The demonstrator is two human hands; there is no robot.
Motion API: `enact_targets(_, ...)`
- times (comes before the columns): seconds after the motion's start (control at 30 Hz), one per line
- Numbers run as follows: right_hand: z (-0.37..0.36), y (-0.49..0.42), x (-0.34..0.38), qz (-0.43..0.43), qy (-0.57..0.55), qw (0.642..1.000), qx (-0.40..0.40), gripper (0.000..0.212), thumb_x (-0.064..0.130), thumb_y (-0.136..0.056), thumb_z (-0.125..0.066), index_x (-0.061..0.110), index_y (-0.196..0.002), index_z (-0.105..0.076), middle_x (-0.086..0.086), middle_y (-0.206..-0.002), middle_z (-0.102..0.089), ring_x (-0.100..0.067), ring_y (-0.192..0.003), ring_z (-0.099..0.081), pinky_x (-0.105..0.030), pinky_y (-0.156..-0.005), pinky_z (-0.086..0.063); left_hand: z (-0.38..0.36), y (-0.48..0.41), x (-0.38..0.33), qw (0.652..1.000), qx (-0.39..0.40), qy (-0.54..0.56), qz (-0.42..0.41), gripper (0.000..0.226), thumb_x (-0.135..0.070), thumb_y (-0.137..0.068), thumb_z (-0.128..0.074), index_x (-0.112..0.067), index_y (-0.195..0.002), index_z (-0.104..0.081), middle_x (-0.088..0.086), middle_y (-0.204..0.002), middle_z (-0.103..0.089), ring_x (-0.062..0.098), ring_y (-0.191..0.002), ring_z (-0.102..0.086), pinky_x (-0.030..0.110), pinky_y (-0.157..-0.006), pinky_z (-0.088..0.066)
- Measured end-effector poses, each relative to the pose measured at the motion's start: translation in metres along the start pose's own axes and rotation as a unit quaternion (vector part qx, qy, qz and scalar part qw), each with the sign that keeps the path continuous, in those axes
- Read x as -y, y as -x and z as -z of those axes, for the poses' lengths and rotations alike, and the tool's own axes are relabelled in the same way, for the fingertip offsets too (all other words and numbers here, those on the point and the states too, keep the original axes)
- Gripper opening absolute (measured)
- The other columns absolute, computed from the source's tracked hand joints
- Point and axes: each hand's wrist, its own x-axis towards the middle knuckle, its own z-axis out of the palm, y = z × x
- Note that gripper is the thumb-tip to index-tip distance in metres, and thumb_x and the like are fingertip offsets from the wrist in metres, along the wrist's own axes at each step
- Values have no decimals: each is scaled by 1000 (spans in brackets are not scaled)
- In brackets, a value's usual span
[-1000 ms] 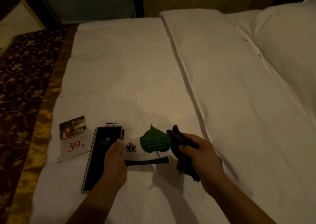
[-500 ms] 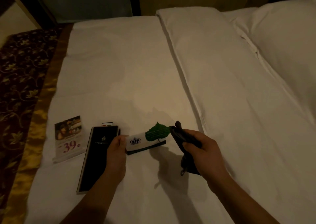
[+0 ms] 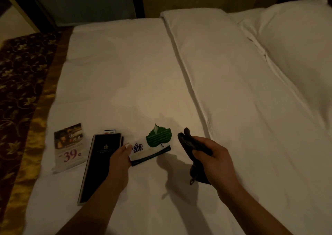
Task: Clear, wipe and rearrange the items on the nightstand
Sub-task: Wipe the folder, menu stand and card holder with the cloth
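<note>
Left hand [image 3: 119, 155]: leaf card [image 3: 150, 149] is pinched.
Right hand [image 3: 214, 160]: dark cloth [image 3: 188, 143] is gripped, three o'clock of leaf card.
Bed [image 3: 125, 73]: black folder [image 3: 99, 168] is laid, nine o'clock.

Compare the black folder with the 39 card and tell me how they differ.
The folder is plain black with a small pale crest; the card is pale, with a photo above a red 39. The folder is longer and narrower; the card is shorter. The left hand overlaps the folder in view; the card shows whole. Both lie on the white sheet, held by neither hand.
</note>
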Motion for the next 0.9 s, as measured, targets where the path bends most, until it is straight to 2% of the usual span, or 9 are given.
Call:
enact_targets(0.13,6,1,2,2,-11,1000,2,43,8,-90,-55,46,-101,-70,-11,-71,-68,-36,-65,-68,-52,-67,-57,-3,3,-2,999,-19,22,22,22,-13,-100,-56,-4,-119,-63,18,-115,-68,34,-103,-67,52,-89,-56)
enact_targets(0.17,7,1,3,5,-14,1000,-1,43,7,-90,-55,45,-100,-70,-12,-70,-68,-37,-65,-68,-52,-66,-57,-3,5,-4,999,-19,29,21,23,-13,-100,-56,-3,-119,-63,18,-116,-69,35,-105,-67,54,-91,-55)
enact_targets(0.27,14,2,8,12,-22,1000,-8,44,5,-90,-54,45,-99,-71,-13,-68,-67,-36,-63,-68,-43,-60,-57,-9,14,-10,998,-9,57,7,15,-14,-102,-53,-10,-100,-67,12,-105,-73,28,-96,-69,41,-77,-58)
enact_targets(0.33,19,3,13,18,-26,999,-14,45,4,-90,-54,46,-99,-71,-12,-67,-67,-34,-61,-68,-36,-58,-56,-14,20,-16,997,4,75,-1,18,-15,-103,-51,-11,-97,-67,7,-95,-77,24,-91,-71,36,-69,-58)
enact_targets(0.43,28,5,18,26,-22,999,-24,46,5,-90,-55,48,-98,-70,-9,-68,-68,-33,-63,-68,-40,-61,-57,-25,31,-26,996,30,85,-15,18,-15,-103,-50,-10,-98,-66,7,-93,-77,21,-84,-72,32,-62,-60)
enact_targets(0.53,41,10,23,38,-26,998,-30,44,5,-90,-54,44,-101,-70,-11,-64,-67,-36,-60,-67,-42,-57,-57,-40,43,-33,993,55,97,-29,17,-13,-104,-48,-9,-102,-65,10,-98,-75,23,-86,-72,34,-65,-63)
enact_targets(0.63,57,16,27,45,-27,998,-39,45,3,-90,-53,42,-100,-71,-12,-61,-66,-35,-56,-67,-32,-51,-55,-55,57,-37,991,85,97,-40,20,-13,-104,-46,-8,-106,-65,11,-99,-77,24,-87,-74,34,-67,-63)
enact_targets(0.73,73,25,31,47,-10,997,-62,47,2,-89,-54,45,-98,-71,-9,-62,-68,-27,-53,-68,-25,-48,-53,-72,73,-41,989,101,97,-42,20,-12,-104,-47,-9,-102,-66,8,-92,-79,20,-78,-76,31,-61,-61)
enact_targets(0.9,91,46,38,51,7,992,-114,47,1,-87,-56,45,-94,-70,0,-62,-69,-11,-48,-65,-13,-44,-46,-94,94,-47,987,123,99,-28,13,-12,-102,-51,-7,-104,-64,14,-102,-72,24,-85,-71,36,-64,-63)
